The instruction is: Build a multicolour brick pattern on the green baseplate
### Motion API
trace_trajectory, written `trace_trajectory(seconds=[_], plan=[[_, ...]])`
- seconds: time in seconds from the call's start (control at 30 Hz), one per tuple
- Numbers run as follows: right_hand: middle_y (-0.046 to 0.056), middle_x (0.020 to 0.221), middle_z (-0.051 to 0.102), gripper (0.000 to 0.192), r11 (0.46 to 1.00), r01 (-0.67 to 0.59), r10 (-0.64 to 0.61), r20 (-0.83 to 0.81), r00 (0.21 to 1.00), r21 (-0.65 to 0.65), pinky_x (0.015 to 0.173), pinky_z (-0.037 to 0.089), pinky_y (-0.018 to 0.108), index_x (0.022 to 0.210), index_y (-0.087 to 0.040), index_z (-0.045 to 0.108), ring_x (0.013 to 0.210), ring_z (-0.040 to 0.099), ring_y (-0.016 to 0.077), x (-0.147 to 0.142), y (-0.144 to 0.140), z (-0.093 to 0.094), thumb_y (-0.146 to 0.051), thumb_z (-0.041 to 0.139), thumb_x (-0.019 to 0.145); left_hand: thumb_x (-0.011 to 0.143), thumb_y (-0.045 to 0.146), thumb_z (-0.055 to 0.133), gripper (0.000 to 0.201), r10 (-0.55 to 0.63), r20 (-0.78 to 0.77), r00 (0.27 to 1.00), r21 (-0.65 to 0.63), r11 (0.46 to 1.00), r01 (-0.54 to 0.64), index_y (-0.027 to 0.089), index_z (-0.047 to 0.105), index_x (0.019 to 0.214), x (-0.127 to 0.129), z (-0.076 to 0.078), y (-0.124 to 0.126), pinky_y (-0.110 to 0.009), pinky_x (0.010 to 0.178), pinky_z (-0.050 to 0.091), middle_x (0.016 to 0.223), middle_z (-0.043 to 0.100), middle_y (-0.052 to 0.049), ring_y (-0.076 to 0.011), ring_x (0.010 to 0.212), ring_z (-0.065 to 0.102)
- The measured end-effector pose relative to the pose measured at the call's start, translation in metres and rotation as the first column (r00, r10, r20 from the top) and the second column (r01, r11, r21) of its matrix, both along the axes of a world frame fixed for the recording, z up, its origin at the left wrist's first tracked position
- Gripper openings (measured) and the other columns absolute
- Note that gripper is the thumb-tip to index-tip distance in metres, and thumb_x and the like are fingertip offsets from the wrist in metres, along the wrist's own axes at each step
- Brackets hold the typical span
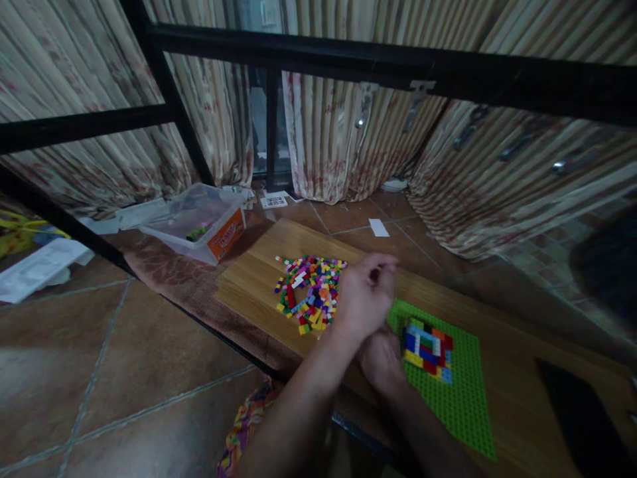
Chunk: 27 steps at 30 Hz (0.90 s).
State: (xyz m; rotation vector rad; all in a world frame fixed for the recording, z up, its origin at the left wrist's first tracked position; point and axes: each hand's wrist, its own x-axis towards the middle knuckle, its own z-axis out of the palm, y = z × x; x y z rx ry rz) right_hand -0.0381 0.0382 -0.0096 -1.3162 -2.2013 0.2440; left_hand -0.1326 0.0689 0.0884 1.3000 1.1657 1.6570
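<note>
1. The left hand [365, 299] is raised above the wooden desk [259, 279], its fingers [381, 262] curled together at the tips; whether they pinch a brick cannot be told, since the hand is blurred.
2. The right hand [383, 358] lies lower and partly under the left one, its back showing; its fingers are hidden behind the left hand, so their state cannot be told. It rests at the near-left edge of the flat green studded plastic baseplate [462, 398].
3. Just right of the right hand, standing on that baseplate, is a small blocky build of stacked plastic bricks [428, 345]: rows of blue, white, red, yellow and green, with a red edge at the far-right side and yellow along the near-left side. It is low, roughly rectangular, and sits in the baseplate's far-left part; the rest of the plate is bare studs.
4. Just left of the left hand's fingers lies a loose heap of small multicoloured plastic bricks [309, 292], spread flat on the desk, with yellow, purple, red, green and white pieces mixed.
5. Farther left, beyond the heap, a clear plastic storage tub with an orange label [199, 222] sits off the desk's far-left corner.
6. Behind everything hang striped beige curtains [328, 139], crossed by a black metal frame [348, 60].
</note>
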Motion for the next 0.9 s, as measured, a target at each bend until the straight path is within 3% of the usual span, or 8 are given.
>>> trace_trajectory(seconds=[0.07,0.2,0.3,0.6,0.77,0.9], plan=[[0.008,0.090,0.066,0.022,0.998,0.038,-0.038,0.003,0.999,-0.058,0.081,0.049,0.034,0.095,-0.016,0.066,0.087,0.061,0.0213,-0.002,-0.007,0.005,-0.022,0.045,0.091,0.082,0.024,0.057,0.015,0.124,0.153,0.980,0.000,0.992,-0.125,0.015,0.068,0.087,-0.021,0.004,0.007,-0.019,0.057,0.046,0.074,0.067,-0.001,-0.0083,0.061,0.055],[0.007,0.099,0.065,0.021,0.984,0.080,-0.072,0.058,0.996,-0.161,0.087,0.046,0.034,0.104,-0.018,0.065,0.093,0.059,0.0220,-0.015,-0.007,0.011,-0.025,0.051,0.090,0.073,0.021,0.063,0.009,0.337,0.372,0.865,-0.058,0.938,-0.341,0.014,0.065,0.078,-0.058,0.009,0.016,-0.017,0.052,0.041,0.071,0.063,0.001,-0.0044,0.053,0.049],[0.008,0.101,0.065,0.022,0.972,0.126,-0.102,0.123,0.987,-0.200,0.089,0.045,0.034,0.105,-0.018,0.065,0.095,0.059,0.0227,-0.025,-0.003,0.015,-0.023,0.052,0.088,0.070,0.021,0.064,0.012,0.331,0.403,0.853,-0.098,0.943,-0.319,0.013,0.065,0.078,-0.067,0.008,0.016,-0.017,0.051,0.039,0.072,0.062,0.002,-0.0030,0.050,0.047],[0.009,0.104,0.066,0.027,0.957,0.191,-0.129,0.269,0.954,-0.217,0.088,0.044,0.035,0.109,-0.019,0.063,0.100,0.058,0.0238,-0.035,-0.001,0.024,-0.014,0.047,0.088,0.064,0.024,0.066,0.018,0.277,0.347,0.896,-0.158,0.959,-0.235,0.013,0.066,0.078,-0.053,0.008,0.015,-0.016,0.050,0.036,0.073,0.063,0.001,-0.0036,0.052,0.049],[0.009,0.104,0.066,0.031,0.955,0.173,-0.132,0.176,0.975,-0.240,0.090,0.044,0.032,0.113,-0.018,0.062,0.101,0.059,0.0218,-0.029,-0.005,0.030,-0.011,0.046,0.087,0.064,0.025,0.066,0.020,0.252,0.308,0.918,-0.168,0.964,-0.208,0.013,0.067,0.080,-0.052,0.008,0.015,-0.016,0.051,0.037,0.073,0.064,0.001,-0.0037,0.052,0.049],[0.009,0.111,0.064,0.034,0.949,0.155,-0.149,0.041,0.988,-0.275,0.090,0.045,0.030,0.116,-0.016,0.060,0.101,0.060,0.0203,-0.007,-0.019,0.042,-0.011,0.047,0.085,0.062,0.025,0.069,0.021,0.230,0.271,0.935,-0.220,0.960,-0.172,0.013,0.067,0.079,-0.047,0.007,0.016,-0.016,0.050,0.037,0.071,0.063,0.001,-0.0042,0.052,0.048]])
